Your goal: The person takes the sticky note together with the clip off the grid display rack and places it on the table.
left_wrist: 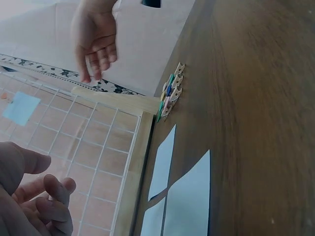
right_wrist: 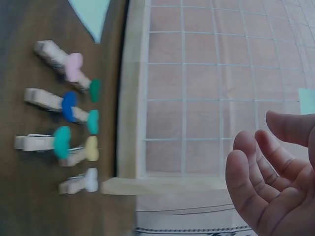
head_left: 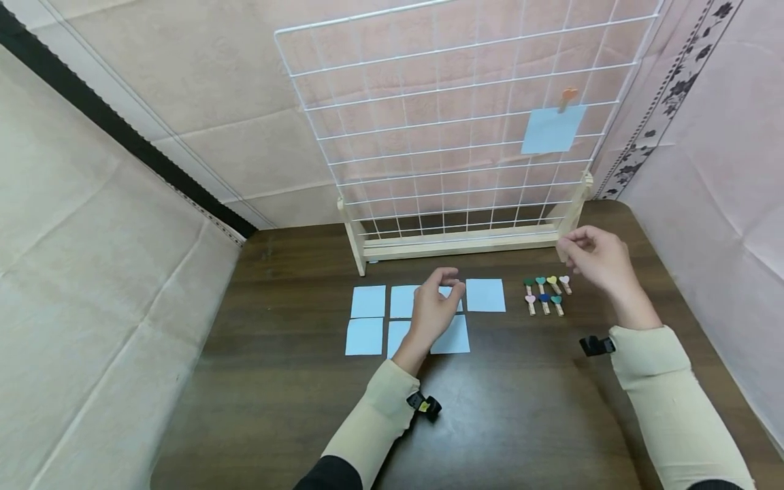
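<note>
My left hand [head_left: 431, 309] hovers over several light blue paper squares [head_left: 365, 337] laid in two rows, covering part of them. Nothing is between its loosely bent fingers in the left wrist view. Off to the right, my right hand [head_left: 600, 262] is raised by the stand's right foot, its relaxed fingers empty in the right wrist view. Just left of it, several small wooden clothespins [right_wrist: 42, 98] with coloured hearts lie in two rows. Another blue square [head_left: 551, 133] hangs on the white wire grid [head_left: 437, 126] under a clothespin with an orange heart [head_left: 567, 99].
The grid stands upright in a pale wooden base [head_left: 459, 243] at the back of the dark wooden table [head_left: 275, 381]. Pale cloth [head_left: 110, 286] hangs at the left, behind and at the right. Both wrists wear black straps.
</note>
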A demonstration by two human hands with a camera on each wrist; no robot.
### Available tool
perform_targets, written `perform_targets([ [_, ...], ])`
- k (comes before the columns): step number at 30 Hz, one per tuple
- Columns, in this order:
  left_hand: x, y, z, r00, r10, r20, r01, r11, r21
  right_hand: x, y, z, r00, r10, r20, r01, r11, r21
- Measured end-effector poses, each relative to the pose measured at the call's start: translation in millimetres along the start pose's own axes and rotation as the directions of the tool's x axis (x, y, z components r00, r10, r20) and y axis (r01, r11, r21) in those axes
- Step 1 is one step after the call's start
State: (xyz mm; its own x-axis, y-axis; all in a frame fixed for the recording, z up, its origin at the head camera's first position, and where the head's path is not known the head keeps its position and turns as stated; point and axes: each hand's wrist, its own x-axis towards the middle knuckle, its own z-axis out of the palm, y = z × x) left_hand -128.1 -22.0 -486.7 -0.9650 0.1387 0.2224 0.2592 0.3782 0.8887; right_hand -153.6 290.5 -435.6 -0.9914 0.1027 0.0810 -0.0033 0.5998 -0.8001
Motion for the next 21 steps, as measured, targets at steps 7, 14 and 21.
perform_targets([
  [7, 20.2, 3.4, 6.4, 0.999, 0.036, -0.018, -0.037, 0.998, -0.052, 12.5, -24.3, -10.4, 0.997, -0.05, -0.055, 0.047, 0.998, -0.048],
  [14, 33.1, 16.3, 11.5, 0.999, 0.027, -0.029, -0.03, 0.995, -0.093, 20.4, -38.1, -18.2, 0.994, -0.082, -0.068, 0.08, 0.996, -0.033],
  [21, 46.8, 25.5, 11.3, 0.999, 0.038, -0.022, -0.04, 0.994, -0.106, 31.8, -49.7, -23.1, 0.992, -0.128, -0.023, 0.129, 0.988, 0.08],
])
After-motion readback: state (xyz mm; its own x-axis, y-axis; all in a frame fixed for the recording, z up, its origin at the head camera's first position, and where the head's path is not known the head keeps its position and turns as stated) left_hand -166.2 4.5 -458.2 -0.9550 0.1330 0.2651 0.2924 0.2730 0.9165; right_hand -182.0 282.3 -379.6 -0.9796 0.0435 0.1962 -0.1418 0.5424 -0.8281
